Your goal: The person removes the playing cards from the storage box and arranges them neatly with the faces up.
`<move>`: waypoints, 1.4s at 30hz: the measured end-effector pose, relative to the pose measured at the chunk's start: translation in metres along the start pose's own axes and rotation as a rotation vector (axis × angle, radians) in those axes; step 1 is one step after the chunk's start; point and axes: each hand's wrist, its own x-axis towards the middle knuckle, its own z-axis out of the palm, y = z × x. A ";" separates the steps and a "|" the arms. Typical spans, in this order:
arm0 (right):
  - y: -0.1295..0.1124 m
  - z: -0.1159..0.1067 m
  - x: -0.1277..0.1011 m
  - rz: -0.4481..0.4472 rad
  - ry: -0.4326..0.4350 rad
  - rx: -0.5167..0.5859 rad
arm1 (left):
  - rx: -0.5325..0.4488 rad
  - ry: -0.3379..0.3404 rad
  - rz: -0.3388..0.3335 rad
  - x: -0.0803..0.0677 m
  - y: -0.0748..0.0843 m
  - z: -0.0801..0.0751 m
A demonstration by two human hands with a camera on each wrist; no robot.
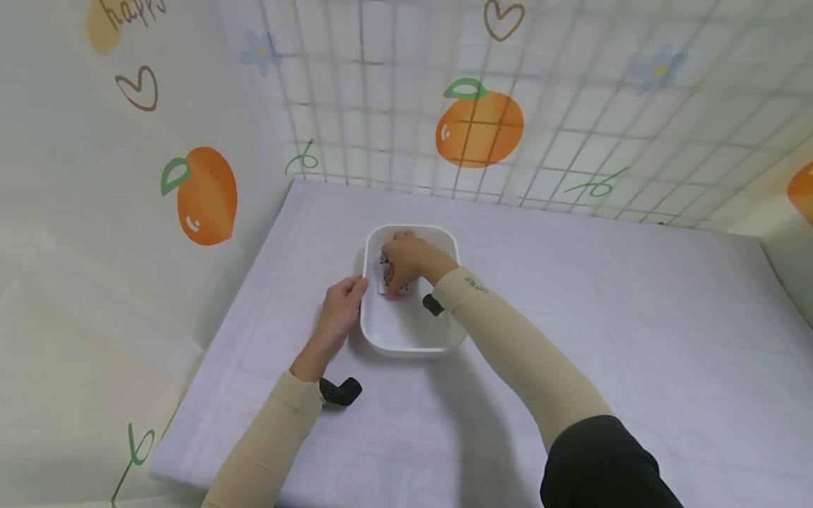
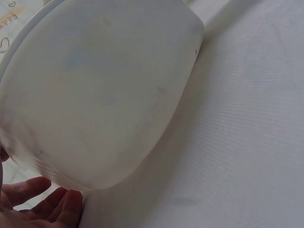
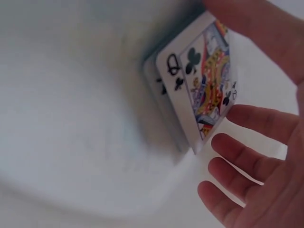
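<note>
A white plastic tub [image 1: 409, 339] with rounded corners stands on the table. My left hand [image 1: 341, 303] grips its left rim; in the left wrist view the fingertips [image 2: 71, 204] touch the tub's outer wall [image 2: 104, 95]. Inside the tub my right hand [image 1: 409, 257] pinches playing cards [image 1: 384, 283] between thumb and forefinger, near the far left part. The right wrist view shows a queen of clubs [image 3: 209, 80] tilted on top, with at least one more card [image 3: 159, 90] behind it. The other fingers [image 3: 232, 175] of that hand are spread apart from the cards.
A white cloth covers the table [image 1: 610, 339]. Behind it rises a wire grid [image 1: 394, 106] under a curtain printed with oranges. A similar curtain [image 1: 95, 282] hangs at the left. Black wrist devices [image 1: 341, 391] sit by both cuffs, the right one [image 1: 434, 305] over the tub.
</note>
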 end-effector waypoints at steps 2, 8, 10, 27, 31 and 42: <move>-0.002 -0.002 -0.003 -0.014 0.008 0.004 | -0.004 -0.004 0.013 0.000 0.001 0.000; -0.005 -0.009 -0.010 -0.048 0.021 0.000 | -0.007 0.002 0.022 -0.001 -0.001 0.001; -0.005 -0.011 -0.012 -0.054 0.024 0.000 | -0.003 0.006 0.022 -0.001 -0.001 0.001; 0.004 -0.036 -0.041 -0.040 0.077 -0.123 | 0.005 0.014 -0.040 -0.006 0.002 0.007; 0.010 -0.043 -0.052 -0.024 0.097 -0.123 | 0.005 0.018 -0.039 -0.008 0.003 0.007; 0.033 -0.056 -0.082 0.046 0.122 -0.108 | 0.018 0.011 -0.086 -0.015 0.008 0.012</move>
